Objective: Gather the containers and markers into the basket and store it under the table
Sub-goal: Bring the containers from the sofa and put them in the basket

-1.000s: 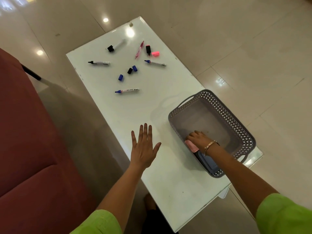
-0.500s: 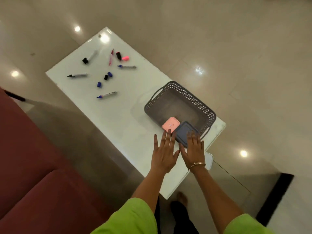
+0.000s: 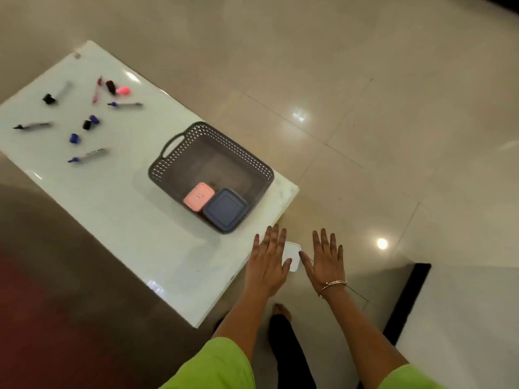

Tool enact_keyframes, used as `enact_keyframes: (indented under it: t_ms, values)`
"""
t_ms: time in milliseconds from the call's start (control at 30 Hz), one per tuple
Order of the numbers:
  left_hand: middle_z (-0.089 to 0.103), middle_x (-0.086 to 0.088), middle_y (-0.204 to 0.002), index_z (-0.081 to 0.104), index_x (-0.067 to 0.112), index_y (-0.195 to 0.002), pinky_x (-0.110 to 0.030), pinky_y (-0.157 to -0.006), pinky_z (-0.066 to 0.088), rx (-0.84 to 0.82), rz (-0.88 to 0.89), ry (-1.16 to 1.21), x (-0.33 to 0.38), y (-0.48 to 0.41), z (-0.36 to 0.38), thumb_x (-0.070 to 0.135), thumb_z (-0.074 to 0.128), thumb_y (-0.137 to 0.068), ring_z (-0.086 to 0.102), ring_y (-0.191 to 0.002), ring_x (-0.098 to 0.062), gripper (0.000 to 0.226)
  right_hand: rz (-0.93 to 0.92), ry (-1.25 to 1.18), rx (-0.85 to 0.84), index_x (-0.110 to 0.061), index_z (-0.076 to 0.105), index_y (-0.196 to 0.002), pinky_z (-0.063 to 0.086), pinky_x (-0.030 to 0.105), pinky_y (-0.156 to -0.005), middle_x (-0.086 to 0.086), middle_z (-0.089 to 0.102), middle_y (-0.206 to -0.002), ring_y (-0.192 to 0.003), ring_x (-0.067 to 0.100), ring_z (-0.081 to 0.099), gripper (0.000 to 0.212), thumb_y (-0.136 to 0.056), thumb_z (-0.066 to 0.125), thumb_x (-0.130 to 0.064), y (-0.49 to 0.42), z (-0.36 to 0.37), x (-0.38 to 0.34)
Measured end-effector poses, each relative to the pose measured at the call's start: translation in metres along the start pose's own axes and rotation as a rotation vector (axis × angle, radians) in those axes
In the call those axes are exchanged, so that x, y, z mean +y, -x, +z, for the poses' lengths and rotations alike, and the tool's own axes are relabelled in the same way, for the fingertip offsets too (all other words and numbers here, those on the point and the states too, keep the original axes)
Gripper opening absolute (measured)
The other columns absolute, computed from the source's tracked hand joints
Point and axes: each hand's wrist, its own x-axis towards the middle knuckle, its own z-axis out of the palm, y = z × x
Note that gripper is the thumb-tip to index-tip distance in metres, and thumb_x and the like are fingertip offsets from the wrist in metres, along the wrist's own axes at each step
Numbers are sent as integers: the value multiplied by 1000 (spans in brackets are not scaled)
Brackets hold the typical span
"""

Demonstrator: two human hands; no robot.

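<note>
A grey perforated basket stands on the white table near its right end. Inside lie a pink container and a dark blue container, side by side at the near wall. Several markers and loose caps lie scattered at the table's far left, among them a blue-capped marker and a pink cap. My left hand and my right hand hover open, palms down, past the table's near right corner. Between them shows a small white object on the floor, partly hidden.
Glossy beige floor tiles surround the table. A dark red sofa fills the lower left. A black mat edge lies at the right. My foot stands on the floor below my hands.
Both hands have drawn back from the basket and now hover off the table's corner. The view has swung right, so the table sits further left. The two containers stay in the basket.
</note>
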Motion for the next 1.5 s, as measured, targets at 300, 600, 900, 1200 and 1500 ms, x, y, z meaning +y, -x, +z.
enact_keyframes:
  t_ms: [300, 600, 900, 1200, 1500]
  values:
    - [-4, -5, -159, -9, 17, -146, -42, -119, -1, -122, 61, 19, 21, -72, 158, 40, 24, -96, -4, -146, -20, 65, 198, -213, -44, -13, 7, -146, 12, 45, -118, 9, 10, -157, -145, 27, 7, 69, -93, 32, -50, -64, 137, 111]
    - [-7, -4, -159, -10, 18, -146, -40, -119, 2, -204, -24, -32, -45, -208, 332, 42, 27, -96, -3, -146, -21, 66, 265, -346, -143, -7, 8, -145, 23, 42, -116, 13, 18, -155, -142, 27, 20, 90, -83, 51, -57, -192, 312, 172]
    - [-4, -8, -159, -6, 16, -146, -39, -119, 2, -252, -97, -107, -105, -229, 393, 36, 30, -97, -2, -146, -24, 65, 561, -455, -152, -10, -12, -142, 47, 54, -89, 17, 28, -144, -130, 36, 34, 145, -42, 77, -68, -235, 397, 124]
    - [-1, -6, -159, -4, 15, -147, -40, -119, -3, -214, 24, -46, -76, -208, 324, 28, 27, -97, -4, -146, -19, 60, 606, -372, 30, -10, -11, -140, 44, 58, -87, 20, 34, -132, -120, 38, 38, 138, -48, 82, -52, -221, 327, 99]
    - [6, -9, -158, 2, 13, -147, -40, -116, -6, 118, 220, 7, -9, -137, 83, 23, 29, -95, 2, -146, -22, 59, 385, -400, 236, -24, 0, -140, 46, 57, -90, 22, 34, -128, -117, 44, 41, 125, -50, 83, -47, -159, 51, 46]
